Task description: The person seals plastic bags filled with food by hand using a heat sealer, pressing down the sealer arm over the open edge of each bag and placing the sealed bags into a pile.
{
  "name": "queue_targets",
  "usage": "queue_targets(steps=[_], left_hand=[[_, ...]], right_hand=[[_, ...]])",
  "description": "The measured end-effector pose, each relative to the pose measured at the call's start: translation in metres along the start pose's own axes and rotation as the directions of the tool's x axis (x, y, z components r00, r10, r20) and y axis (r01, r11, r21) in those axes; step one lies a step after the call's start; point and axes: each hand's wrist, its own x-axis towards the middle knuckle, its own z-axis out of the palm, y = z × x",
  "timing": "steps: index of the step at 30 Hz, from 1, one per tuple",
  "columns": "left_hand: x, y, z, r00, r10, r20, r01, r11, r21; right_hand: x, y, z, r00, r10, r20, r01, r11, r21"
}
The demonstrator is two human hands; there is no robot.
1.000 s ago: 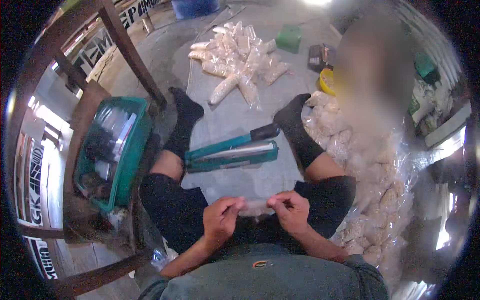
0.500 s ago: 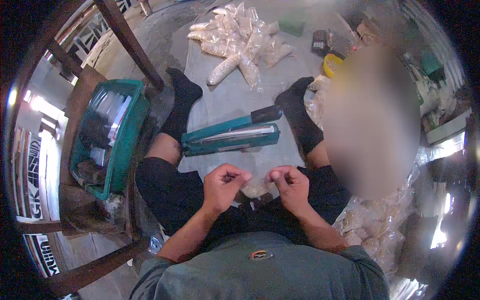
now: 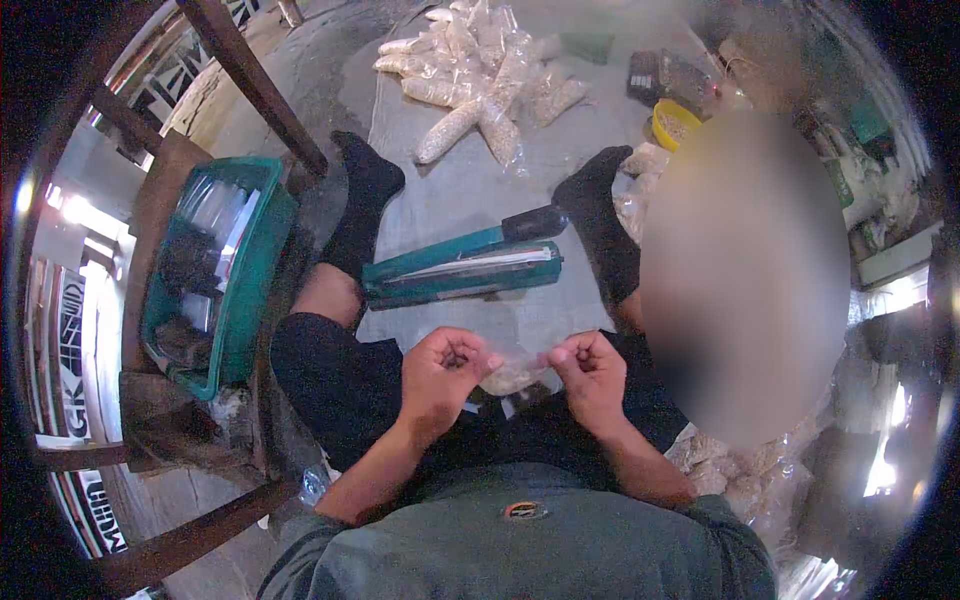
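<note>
Between my thighs stands a clear plastic bag (image 3: 513, 379) with pale contents in its lower part. My left hand (image 3: 440, 380) pinches the bag's upper edge on the left. On the other side, my right hand (image 3: 588, 372) pinches the same edge, so the top is stretched between the two hands. Just beyond them lies a teal impulse sealer (image 3: 460, 283) on the pale sheet, its black-ended lever (image 3: 500, 236) raised at an angle. The bag's bottom is partly hidden by my lap.
Several filled clear bags (image 3: 470, 90) lie heaped beyond my feet. At left a green crate (image 3: 225, 340) holds plastic items. A yellow bowl (image 3: 675, 125) stands at right by a blurred area, with more filled bags (image 3: 740, 475) below it.
Both hands have moved slightly apart, and the bag's top is stretched wider between them. Around the yellow bowl, more shows as the blurred shape at right has shifted.
</note>
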Motion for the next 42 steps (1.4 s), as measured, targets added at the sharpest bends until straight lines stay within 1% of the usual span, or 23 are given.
queue_targets(steps=[4,6,7,9,10,12,14,16,19,22,23,26,28,29,30,32,33,34,35,36,38,40,42], left_hand=[[-0.009,0.000,-0.001,0.997,-0.015,0.079,0.019,0.998,-0.056],[0.000,-0.007,0.008,0.984,0.167,0.064,-0.165,0.985,-0.043],[0.001,-0.006,0.008,0.979,0.183,0.087,-0.179,0.983,-0.045],[-0.005,-0.001,0.003,0.999,-0.009,0.045,0.000,0.978,0.206],[-0.008,0.001,0.003,0.998,-0.014,0.064,0.000,0.978,0.208],[-0.021,0.005,0.001,0.992,0.129,-0.002,-0.128,0.991,0.032],[-0.015,0.007,0.000,0.989,0.149,0.018,-0.150,0.986,0.077],[-0.002,-0.001,0.002,0.999,0.009,-0.054,-0.006,0.999,0.048],[0.011,-0.005,0.006,0.993,-0.067,-0.093,0.065,0.997,-0.029],[0.019,-0.022,0.003,0.998,0.005,-0.057,-0.010,0.995,-0.103],[0.023,-0.025,0.003,0.998,0.002,-0.062,-0.008,0.995,-0.104],[0.040,-0.035,0.002,0.996,-0.029,-0.079,0.015,0.984,-0.180],[0.050,-0.049,-0.001,0.996,0.081,0.045,-0.069,0.973,-0.220],[0.055,-0.055,0.004,0.996,0.077,0.044,-0.066,0.973,-0.220],[0.060,-0.058,0.014,0.975,0.210,0.074,-0.177,0.934,-0.310],[0.066,-0.068,0.025,0.936,0.341,0.083,-0.282,0.873,-0.399],[0.068,-0.074,0.027,0.965,0.230,0.124,-0.154,0.884,-0.442],[0.069,-0.080,0.029,0.978,0.118,0.171,-0.022,0.878,-0.479],[0.072,-0.087,0.031,0.979,0.113,0.170,-0.018,0.878,-0.478],[0.075,-0.089,0.033,0.994,0.056,0.093,-0.010,0.899,-0.438],[0.087,-0.100,0.035,1.000,-0.001,0.008,0.004,0.917,-0.399],[0.104,-0.111,0.035,0.991,-0.125,-0.052,0.071,0.807,-0.586],[0.115,-0.112,0.029,0.977,-0.206,-0.059,0.122,0.760,-0.638]], right_hand=[[0.001,0.007,-0.002,0.994,-0.102,-0.026,0.102,0.995,0.001],[0.006,0.027,-0.003,0.983,-0.154,-0.098,0.136,0.977,-0.166],[0.004,0.029,-0.003,0.978,-0.171,-0.120,0.150,0.974,-0.171],[-0.003,0.032,-0.002,0.966,-0.259,0.016,0.259,0.952,-0.163],[-0.004,0.023,-0.002,0.967,-0.256,-0.002,0.252,0.953,-0.170],[-0.010,0.000,-0.002,0.970,-0.237,0.061,0.243,0.957,-0.158],[-0.007,-0.010,-0.001,0.977,-0.214,0.023,0.214,0.956,-0.201],[0.000,-0.007,0.001,0.981,-0.194,0.009,0.191,0.954,-0.232],[0.017,0.020,0.005,0.994,-0.012,-0.104,0.003,0.996,-0.087],[0.029,0.020,-0.002,0.997,-0.054,-0.064,0.044,0.988,-0.146],[0.031,0.016,-0.001,0.999,-0.033,-0.035,0.031,0.996,-0.078],[0.041,0.019,-0.002,0.999,0.004,-0.039,-0.007,0.997,-0.079],[0.048,0.020,-0.001,0.999,0.008,-0.047,-0.011,0.997,-0.073],[0.052,0.020,-0.001,0.998,0.007,-0.055,-0.010,0.998,-0.065],[0.056,0.022,-0.001,0.999,0.010,-0.053,-0.013,0.998,-0.064],[0.067,0.028,-0.002,0.997,0.051,-0.059,-0.052,0.999,-0.005],[0.073,0.028,-0.001,0.997,0.054,-0.055,-0.055,0.999,-0.004],[0.080,0.028,0.000,0.994,0.060,-0.092,-0.070,0.992,-0.105],[0.087,0.027,0.001,0.989,0.064,-0.132,-0.091,0.974,-0.205],[0.096,0.030,0.001,0.989,0.070,-0.130,-0.096,0.974,-0.206],[0.116,0.036,0.003,0.994,0.030,-0.109,-0.072,0.910,-0.409],[0.128,0.017,0.019,0.986,0.127,-0.110,-0.162,0.894,-0.417],[0.144,0.033,0.023,0.969,0.220,-0.113,-0.248,0.871,-0.424]])
